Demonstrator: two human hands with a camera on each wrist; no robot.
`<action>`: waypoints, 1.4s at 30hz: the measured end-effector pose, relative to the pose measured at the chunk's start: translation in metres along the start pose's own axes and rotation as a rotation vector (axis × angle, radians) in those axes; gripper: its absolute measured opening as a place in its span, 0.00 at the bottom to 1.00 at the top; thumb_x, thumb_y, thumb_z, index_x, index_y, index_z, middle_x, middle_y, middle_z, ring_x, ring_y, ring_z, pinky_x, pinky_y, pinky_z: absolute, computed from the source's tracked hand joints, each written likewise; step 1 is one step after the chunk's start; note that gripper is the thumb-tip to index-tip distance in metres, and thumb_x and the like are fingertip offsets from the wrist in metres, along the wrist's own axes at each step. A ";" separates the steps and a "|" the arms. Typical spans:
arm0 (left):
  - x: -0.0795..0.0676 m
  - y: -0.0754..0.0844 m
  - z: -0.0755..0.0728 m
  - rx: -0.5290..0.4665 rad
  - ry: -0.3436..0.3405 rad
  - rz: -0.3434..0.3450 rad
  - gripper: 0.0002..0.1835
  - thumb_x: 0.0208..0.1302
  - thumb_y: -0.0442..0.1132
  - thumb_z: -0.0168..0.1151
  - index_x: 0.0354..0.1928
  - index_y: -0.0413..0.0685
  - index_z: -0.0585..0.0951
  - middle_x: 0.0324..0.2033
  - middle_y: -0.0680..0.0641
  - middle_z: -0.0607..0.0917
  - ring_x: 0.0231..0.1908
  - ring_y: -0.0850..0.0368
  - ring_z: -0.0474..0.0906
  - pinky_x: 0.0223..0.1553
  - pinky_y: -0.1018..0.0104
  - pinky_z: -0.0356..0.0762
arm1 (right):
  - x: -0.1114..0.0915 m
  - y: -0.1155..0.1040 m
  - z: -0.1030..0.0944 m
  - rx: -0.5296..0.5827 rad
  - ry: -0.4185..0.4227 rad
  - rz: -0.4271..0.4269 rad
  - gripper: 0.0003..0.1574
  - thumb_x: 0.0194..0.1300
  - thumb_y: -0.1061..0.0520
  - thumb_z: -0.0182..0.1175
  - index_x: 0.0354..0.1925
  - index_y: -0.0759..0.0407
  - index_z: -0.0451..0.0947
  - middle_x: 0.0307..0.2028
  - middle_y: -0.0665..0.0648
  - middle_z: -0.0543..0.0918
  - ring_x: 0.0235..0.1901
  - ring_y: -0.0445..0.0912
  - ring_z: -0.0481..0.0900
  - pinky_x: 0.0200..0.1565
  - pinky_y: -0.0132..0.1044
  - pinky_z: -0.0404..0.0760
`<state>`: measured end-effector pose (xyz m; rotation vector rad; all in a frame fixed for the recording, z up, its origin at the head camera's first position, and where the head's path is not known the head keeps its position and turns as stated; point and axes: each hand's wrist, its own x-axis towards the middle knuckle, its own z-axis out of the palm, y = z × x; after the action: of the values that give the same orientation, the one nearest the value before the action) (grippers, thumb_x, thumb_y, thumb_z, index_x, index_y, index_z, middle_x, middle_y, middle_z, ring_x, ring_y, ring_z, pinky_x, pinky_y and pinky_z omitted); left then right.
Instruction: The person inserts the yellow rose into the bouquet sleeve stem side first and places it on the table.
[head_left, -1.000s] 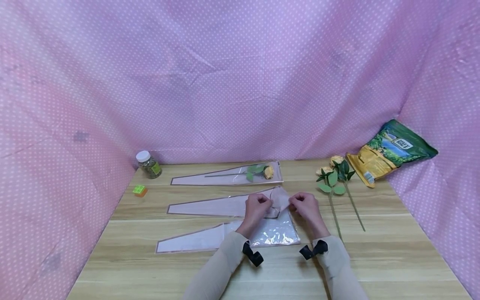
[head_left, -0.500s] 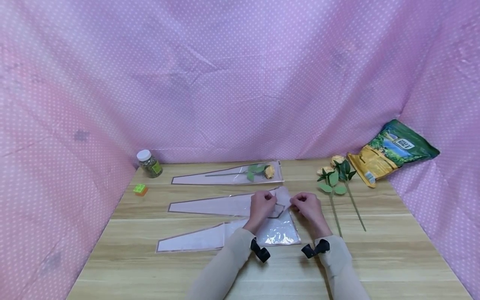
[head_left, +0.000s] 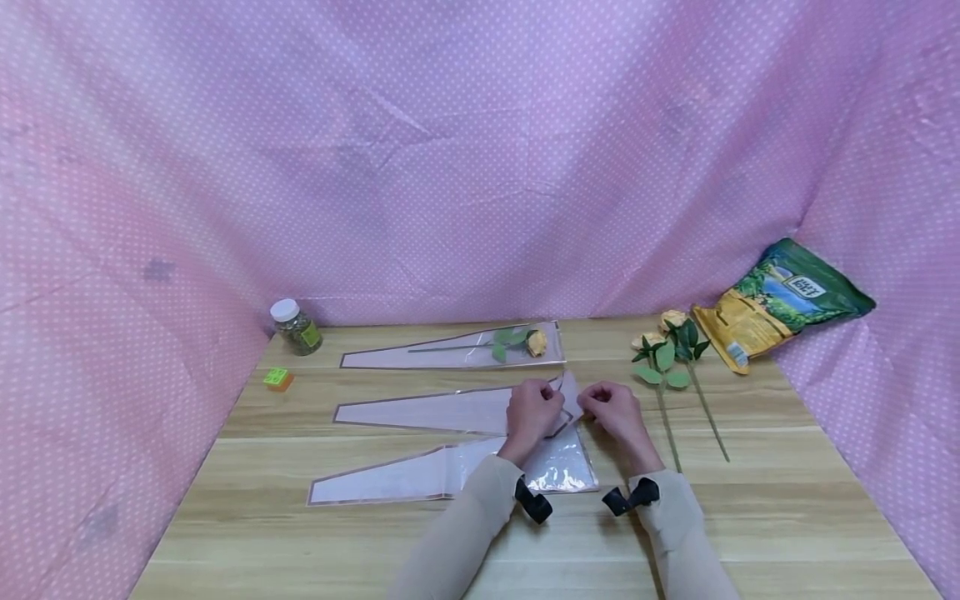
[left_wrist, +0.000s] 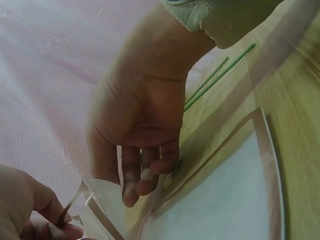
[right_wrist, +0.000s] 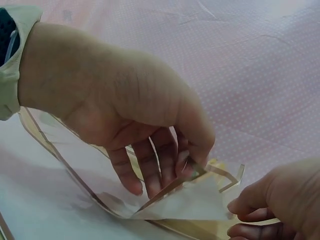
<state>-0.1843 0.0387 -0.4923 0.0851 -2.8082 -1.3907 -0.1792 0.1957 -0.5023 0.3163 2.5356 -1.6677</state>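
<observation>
In the head view my left hand [head_left: 532, 412] pinches the edge of the wide end of the middle flower sleeve [head_left: 427, 408], a tapered bag with a brown border. My right hand [head_left: 613, 408] pinches the same end at its right corner. The right wrist view shows the lifted film [right_wrist: 200, 200] standing folded up between the two hands. A second sleeve [head_left: 382, 481] lies nearer, partly under my left forearm. Farther back, a third sleeve [head_left: 382, 358] lies with a yellow artificial rose [head_left: 536, 342] on or in it; I cannot tell which.
Two more yellow roses [head_left: 663, 357] with green stems lie right of my right hand. A green and yellow snack bag [head_left: 787, 300] leans at the back right corner. At the left stand a white-lidded jar [head_left: 297, 327] and a small green and orange block [head_left: 278, 380].
My left hand has moved right along the sleeve's wide end, closer to my right hand. The right hand stays almost in place, still pinching the corner.
</observation>
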 end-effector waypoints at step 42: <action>-0.003 0.000 0.003 -0.089 -0.068 -0.037 0.07 0.60 0.37 0.65 0.26 0.46 0.87 0.23 0.50 0.85 0.24 0.61 0.75 0.27 0.72 0.69 | -0.018 0.025 -0.116 -0.506 0.026 -0.014 0.28 0.65 0.54 0.61 0.54 0.76 0.76 0.49 0.76 0.82 0.46 0.65 0.80 0.42 0.46 0.78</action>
<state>-0.1818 0.0418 -0.4941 0.0917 -2.8075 -1.5539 -0.1521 0.3091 -0.4752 0.2739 2.8589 -0.9704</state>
